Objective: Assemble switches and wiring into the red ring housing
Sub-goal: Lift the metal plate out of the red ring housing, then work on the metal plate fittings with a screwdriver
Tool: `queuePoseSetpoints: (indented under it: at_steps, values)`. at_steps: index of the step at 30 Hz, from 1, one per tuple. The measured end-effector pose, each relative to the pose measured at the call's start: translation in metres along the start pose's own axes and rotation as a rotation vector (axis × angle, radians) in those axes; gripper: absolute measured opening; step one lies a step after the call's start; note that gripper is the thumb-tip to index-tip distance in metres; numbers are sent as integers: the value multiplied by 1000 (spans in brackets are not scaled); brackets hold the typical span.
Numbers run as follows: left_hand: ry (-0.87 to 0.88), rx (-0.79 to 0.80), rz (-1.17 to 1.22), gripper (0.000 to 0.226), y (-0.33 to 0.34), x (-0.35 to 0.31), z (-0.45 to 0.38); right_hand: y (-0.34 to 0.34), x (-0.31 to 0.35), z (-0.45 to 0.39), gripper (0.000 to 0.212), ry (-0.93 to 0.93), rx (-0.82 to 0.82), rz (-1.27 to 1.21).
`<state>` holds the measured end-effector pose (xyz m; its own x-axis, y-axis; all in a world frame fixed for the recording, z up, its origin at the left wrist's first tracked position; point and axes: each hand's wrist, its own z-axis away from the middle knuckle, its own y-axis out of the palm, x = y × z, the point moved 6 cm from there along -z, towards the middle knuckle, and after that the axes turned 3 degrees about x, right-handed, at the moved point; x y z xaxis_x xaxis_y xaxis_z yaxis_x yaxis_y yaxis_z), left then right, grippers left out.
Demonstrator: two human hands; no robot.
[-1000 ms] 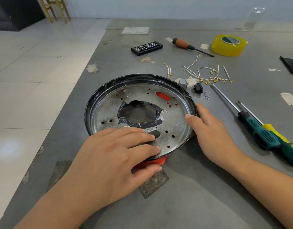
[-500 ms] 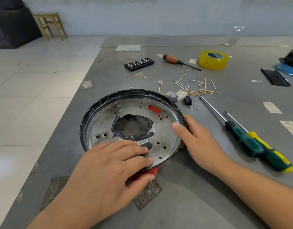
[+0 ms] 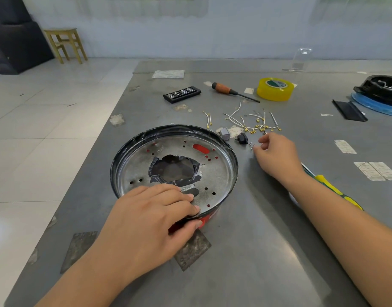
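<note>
The desk (image 3: 246, 251) was dull grey metal, patched with pale sticker scraps. At centre frame, the ring housing (image 3: 209, 219) showed red beneath a silvery plate (image 3: 215, 173) dotted with small holes and rimmed in black. In the upper right sat a yellow tape roll (image 3: 275, 89), beside an orange-and-black-handled screwdriver (image 3: 226, 89).

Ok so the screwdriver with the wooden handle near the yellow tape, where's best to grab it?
Probably by the orange wooden handle of the screwdriver, from above with fingers across it. It lies flat on the table, the handle is its thickest part, and the thin shaft points toward the tape roll.
</note>
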<state>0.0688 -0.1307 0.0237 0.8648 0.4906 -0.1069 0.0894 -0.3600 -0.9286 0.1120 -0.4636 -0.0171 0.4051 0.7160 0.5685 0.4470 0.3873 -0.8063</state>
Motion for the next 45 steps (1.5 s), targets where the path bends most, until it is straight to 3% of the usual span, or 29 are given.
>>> queuePoseSetpoints:
  at_steps: [5,16,19,23,25,28,30,34,40,45]
  values:
    - [-5,-1,-6,28,1,0,0,6,10,-4,16,34,0,120]
    - [-4,-16,3,29,0,0,0,7,14,8,12,2,-72,113]
    - [-8,-7,7,28,0,0,1,0,19,13,11,-45,-112,-11]
    - [-15,12,6,29,1,1,0,-23,45,23,7,-160,-133,-379]
    - [-18,20,2,30,2,1,1,-31,65,31,10,-252,-73,-489]
    - [-19,21,-2,30,1,1,1,-31,96,47,7,-387,192,-561]
    - [-18,24,-1,31,1,0,0,-26,111,60,5,-466,364,-497]
    - [-17,33,-7,31,0,0,0,-14,128,80,6,-595,555,-263]
    - [-16,33,-9,34,-1,0,0,-5,137,91,16,-696,636,-117]
    - [-23,40,-5,34,0,1,0,-5,137,91,15,-658,661,-198]
